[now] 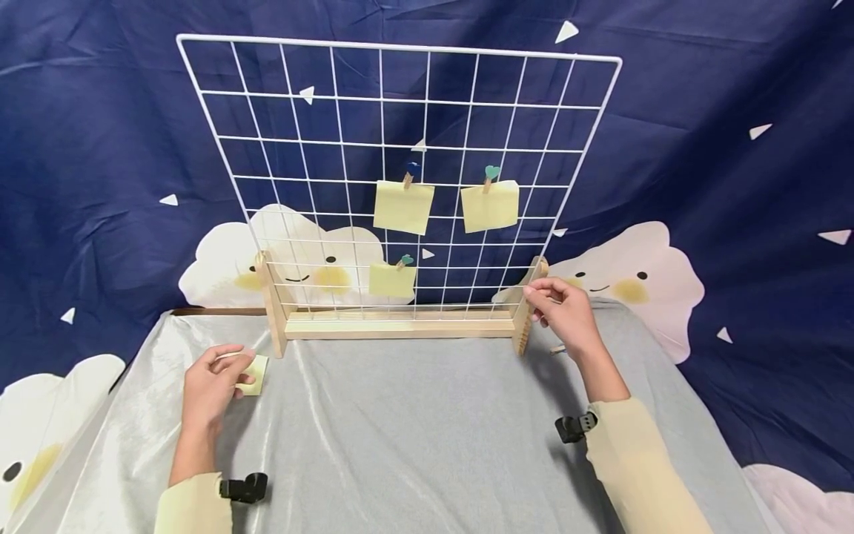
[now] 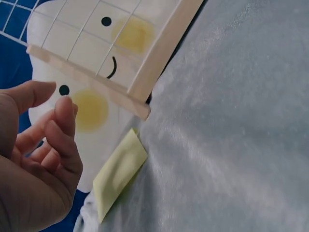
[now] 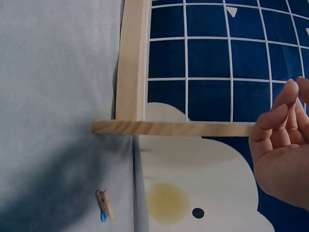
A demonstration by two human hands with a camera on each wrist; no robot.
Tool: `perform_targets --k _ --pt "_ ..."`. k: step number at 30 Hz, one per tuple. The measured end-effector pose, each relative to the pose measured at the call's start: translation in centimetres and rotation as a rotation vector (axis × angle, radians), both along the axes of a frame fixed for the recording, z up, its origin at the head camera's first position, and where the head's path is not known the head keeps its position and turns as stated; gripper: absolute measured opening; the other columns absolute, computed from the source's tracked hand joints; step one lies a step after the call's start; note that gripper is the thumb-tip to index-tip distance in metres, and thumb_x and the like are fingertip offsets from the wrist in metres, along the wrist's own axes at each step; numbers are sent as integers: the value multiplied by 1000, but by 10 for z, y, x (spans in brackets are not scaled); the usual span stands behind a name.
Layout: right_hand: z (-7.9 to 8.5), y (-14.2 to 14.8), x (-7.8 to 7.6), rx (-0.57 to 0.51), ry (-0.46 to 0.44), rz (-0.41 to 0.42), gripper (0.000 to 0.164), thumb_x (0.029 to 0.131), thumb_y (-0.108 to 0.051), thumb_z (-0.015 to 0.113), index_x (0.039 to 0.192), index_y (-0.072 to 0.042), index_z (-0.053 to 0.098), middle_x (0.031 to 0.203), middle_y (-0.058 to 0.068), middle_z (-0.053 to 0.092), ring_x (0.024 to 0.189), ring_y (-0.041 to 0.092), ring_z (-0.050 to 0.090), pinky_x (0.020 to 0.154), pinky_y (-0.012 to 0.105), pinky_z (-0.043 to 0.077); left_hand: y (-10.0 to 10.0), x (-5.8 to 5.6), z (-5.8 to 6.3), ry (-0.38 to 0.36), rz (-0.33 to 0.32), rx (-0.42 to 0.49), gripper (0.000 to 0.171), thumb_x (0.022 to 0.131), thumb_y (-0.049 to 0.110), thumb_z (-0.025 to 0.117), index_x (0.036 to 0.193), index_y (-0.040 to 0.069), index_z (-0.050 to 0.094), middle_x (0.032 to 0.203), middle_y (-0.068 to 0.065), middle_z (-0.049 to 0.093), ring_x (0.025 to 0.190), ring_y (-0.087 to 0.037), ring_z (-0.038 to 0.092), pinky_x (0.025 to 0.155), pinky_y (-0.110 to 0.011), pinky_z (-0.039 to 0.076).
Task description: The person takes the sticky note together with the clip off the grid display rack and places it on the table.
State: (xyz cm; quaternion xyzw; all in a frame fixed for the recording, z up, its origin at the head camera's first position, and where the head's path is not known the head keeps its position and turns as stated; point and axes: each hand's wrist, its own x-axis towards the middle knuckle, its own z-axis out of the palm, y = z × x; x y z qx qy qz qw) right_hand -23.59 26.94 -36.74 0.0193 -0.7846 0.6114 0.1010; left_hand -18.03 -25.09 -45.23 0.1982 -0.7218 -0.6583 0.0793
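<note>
Over the left side of the table my left hand [image 1: 212, 382] hovers with loosely bent fingers, partly covering a yellow sticky note [image 1: 260, 376] in the head view. The left wrist view shows that note [image 2: 120, 174] lying apart from the fingers, and nothing between thumb and index. My right hand [image 1: 567, 315] is raised beside the right wooden upright [image 1: 527, 315] of a white wire grid [image 1: 400, 47]. Its fingers are loosely curled, thumb close to index, with nothing visible in them. A small wooden clothespin [image 3: 104, 205] with a blue end lies on the table below this hand.
Three yellow notes hang on the grid: upper middle [image 1: 403, 211], upper right [image 1: 490, 209] and lower middle [image 1: 392, 282]. Small clothespins with heart-shaped ends hold them. A wooden crossbar [image 1: 400, 328] joins the uprights on a grey cloth [image 1: 400, 430]. Behind hangs a dark blue curtain [image 1: 700, 170].
</note>
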Motion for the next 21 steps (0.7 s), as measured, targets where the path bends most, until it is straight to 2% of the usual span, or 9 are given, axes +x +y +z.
perform_targets --k 5,13,21 --pt "6 -4 1 -10 11 16 29 98 -13 69 112 10 62 79 -4 66 57 10 58 51 21 46 9 -4 3 28 -80 -37 30 94 24 76 117 15 59 84 18 70 63 -6 67 51 -24 50" --pt "14 -12 -1 -27 42 46 26 97 -11 70 112 9 63 79 -5 66 56 9 57 51 21 46 25 -11 11 55 -139 -23 46 93 27 77 129 5 58 88 15 71 65 -8 67 52 -26 50" --pt "19 -19 -5 -55 42 57 19 96 -12 71 107 2 65 79 -3 65 57 11 58 51 19 46 39 -20 26 151 -166 85 36 91 22 79 121 10 62 94 10 72 64 -11 67 50 -24 47"
